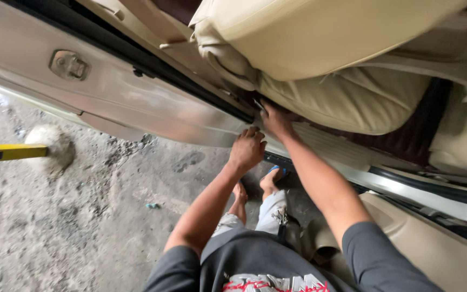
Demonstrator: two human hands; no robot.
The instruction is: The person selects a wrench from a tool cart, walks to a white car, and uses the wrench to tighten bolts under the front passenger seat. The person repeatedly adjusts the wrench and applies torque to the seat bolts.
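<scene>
While both arms reach into the open car, the left hand [247, 148] rests curled on the sill [201, 127] at the doorway's lower edge — fingers bent, knuckles up, gripping nothing that shows. Just beside it, the right hand [275, 120] presses in under the front edge of the beige seat [347, 97], fingertips hidden in the gap, so whether it grips anything I cannot tell. Below, bare feet in sandals stand on the rough concrete ground [82, 216].
</scene>
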